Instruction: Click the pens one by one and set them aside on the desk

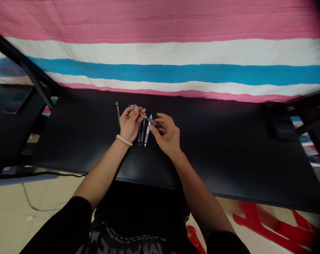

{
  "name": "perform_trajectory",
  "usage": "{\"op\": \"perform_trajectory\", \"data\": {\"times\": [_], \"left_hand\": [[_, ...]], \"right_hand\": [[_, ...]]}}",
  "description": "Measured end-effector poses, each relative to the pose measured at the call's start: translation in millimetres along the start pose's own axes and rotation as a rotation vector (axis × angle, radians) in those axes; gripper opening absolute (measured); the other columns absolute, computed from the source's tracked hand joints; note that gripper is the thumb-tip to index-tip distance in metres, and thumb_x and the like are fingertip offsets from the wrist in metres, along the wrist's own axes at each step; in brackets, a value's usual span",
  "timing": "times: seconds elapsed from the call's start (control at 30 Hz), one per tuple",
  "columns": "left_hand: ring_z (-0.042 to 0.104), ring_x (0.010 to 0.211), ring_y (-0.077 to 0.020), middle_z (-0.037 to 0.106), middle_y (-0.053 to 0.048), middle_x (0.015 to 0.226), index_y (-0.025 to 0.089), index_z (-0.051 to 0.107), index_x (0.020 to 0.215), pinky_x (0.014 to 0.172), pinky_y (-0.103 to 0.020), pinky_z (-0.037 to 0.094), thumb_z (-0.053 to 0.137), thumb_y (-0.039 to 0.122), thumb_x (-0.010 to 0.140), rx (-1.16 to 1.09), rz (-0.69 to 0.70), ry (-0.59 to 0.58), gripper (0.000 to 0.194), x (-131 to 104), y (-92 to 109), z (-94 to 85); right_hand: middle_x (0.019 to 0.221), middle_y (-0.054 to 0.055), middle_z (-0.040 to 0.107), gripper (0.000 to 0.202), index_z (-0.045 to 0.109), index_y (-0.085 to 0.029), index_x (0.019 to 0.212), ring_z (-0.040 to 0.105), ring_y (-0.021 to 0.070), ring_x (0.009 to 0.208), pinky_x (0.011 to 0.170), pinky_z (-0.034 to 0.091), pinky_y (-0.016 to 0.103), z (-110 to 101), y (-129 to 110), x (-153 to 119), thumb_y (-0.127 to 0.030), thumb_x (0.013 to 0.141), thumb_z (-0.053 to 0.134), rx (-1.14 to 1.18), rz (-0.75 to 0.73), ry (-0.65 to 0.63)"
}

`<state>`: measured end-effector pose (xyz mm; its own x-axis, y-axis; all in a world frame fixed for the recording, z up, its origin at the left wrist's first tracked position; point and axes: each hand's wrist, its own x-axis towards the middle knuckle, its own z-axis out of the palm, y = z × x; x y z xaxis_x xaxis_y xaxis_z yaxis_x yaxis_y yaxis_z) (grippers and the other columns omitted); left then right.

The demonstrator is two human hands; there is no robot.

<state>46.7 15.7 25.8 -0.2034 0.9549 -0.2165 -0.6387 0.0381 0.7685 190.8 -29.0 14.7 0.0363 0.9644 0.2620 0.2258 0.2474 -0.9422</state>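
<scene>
Above the middle of the black table (218, 151), a slim pen with a dark grip (152, 121) is held between both hands. My left hand (131, 121), with a pale braided bracelet (124, 140) at the wrist, pinches its clip end. At the grip end, my right hand (166, 132) has thumb and fingers closed around it. Beneath the hands lie a white pen (147, 135) with a grey grip and a couple of dark pens (142, 135), partly hidden. Another dark pen (117, 109) lies to the left of my left hand.
At the table's right end lies a dark flat object (280, 121). A striped cloth (175, 74) hangs behind the far edge. Black metal struts (36, 84) stand at the left. On the floor, a red plastic stool (273, 225) is at the right and cables (30, 201) run at the left.
</scene>
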Motion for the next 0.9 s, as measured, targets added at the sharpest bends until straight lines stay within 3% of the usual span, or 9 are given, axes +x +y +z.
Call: {"op": "perform_trajectory", "data": {"times": [0.1,0.4,0.53,0.6,0.67,0.73,0.8,0.83,0.9], "left_hand": [[0.075,0.09,-0.0151,0.074,-0.001,0.089,0.019,0.067,0.091,0.092,-0.032,0.058,0.081,0.023,0.083,-0.006,-0.002,-0.008,0.017,-1,0,0.5],[0.074,0.092,-0.0159,0.073,-0.001,0.089,0.02,0.067,0.092,0.094,-0.034,0.056,0.082,0.026,0.082,0.009,-0.004,-0.012,0.019,0,1,-0.5],[0.073,0.095,-0.016,0.074,-0.001,0.094,0.021,0.067,0.095,0.094,-0.033,0.056,0.078,0.025,0.086,0.024,-0.032,-0.064,0.015,0,3,-1.1],[0.072,0.092,-0.0146,0.073,-0.001,0.094,0.022,0.068,0.097,0.094,-0.032,0.056,0.074,0.025,0.088,0.019,-0.06,-0.112,0.012,0,9,-0.1],[0.069,0.08,-0.0114,0.069,-0.001,0.085,0.022,0.069,0.097,0.084,-0.027,0.056,0.068,0.027,0.093,0.012,-0.088,-0.126,0.006,0,20,0.6],[0.058,0.06,-0.0088,0.058,0.001,0.069,0.022,0.069,0.093,0.063,-0.021,0.052,0.057,0.038,0.099,0.0,-0.113,-0.103,0.021,0,37,-1.2],[0.04,0.045,-0.0085,0.043,0.003,0.057,0.02,0.068,0.089,0.042,-0.021,0.037,0.039,0.057,0.102,-0.034,-0.132,-0.103,0.049,1,57,-7.4],[0.03,0.04,-0.0083,0.035,0.005,0.053,0.02,0.066,0.084,0.038,-0.022,0.03,0.034,0.061,0.101,-0.059,-0.12,-0.084,0.054,2,67,-12.2],[0.019,0.037,-0.0076,0.024,0.007,0.049,0.021,0.062,0.078,0.035,-0.022,0.021,0.035,0.053,0.103,-0.083,-0.1,-0.047,0.049,4,87,-24.2]], "right_hand": [[0.081,0.002,0.071,0.023,0.069,-0.021,0.101,0.071,0.0149,0.066,0.062,0.061,0.029,0,0,1,-0.042,0.094,0.063,0.009,0.034,-0.047],[0.084,0.002,0.072,0.032,0.068,-0.022,0.104,0.07,0.0143,0.065,0.061,0.059,0.028,0,-1,0,-0.051,0.093,0.065,-0.006,0.049,-0.034],[0.062,-0.001,0.065,0.042,0.067,-0.02,0.091,0.059,0.0106,0.046,0.047,0.049,0.025,-2,-5,1,-0.058,0.099,0.051,0.033,0.132,-0.161],[0.064,0.0,0.066,0.044,0.067,-0.019,0.097,0.062,0.012,0.051,0.05,0.049,0.025,-3,-5,1,-0.06,0.099,0.051,0.031,0.134,-0.195],[0.073,0.002,0.07,0.044,0.067,-0.019,0.105,0.067,0.0147,0.065,0.058,0.052,0.027,-3,-5,2,-0.06,0.097,0.054,0.0,0.105,-0.178],[0.077,0.003,0.071,0.039,0.067,-0.019,0.104,0.068,0.0159,0.07,0.06,0.052,0.027,-4,-4,3,-0.056,0.097,0.056,-0.05,0.085,-0.141],[0.075,0.002,0.07,0.033,0.068,-0.019,0.098,0.066,0.0151,0.067,0.059,0.05,0.027,-5,-3,4,-0.05,0.097,0.056,-0.085,0.066,-0.107],[0.073,0.002,0.07,0.031,0.068,-0.019,0.095,0.065,0.0146,0.065,0.059,0.049,0.027,-6,-3,4,-0.048,0.098,0.056,-0.095,0.055,-0.098],[0.072,0.002,0.07,0.028,0.067,-0.019,0.092,0.064,0.014,0.063,0.06,0.048,0.027,-7,-2,5,-0.044,0.098,0.057,-0.106,0.041,-0.079]]}}
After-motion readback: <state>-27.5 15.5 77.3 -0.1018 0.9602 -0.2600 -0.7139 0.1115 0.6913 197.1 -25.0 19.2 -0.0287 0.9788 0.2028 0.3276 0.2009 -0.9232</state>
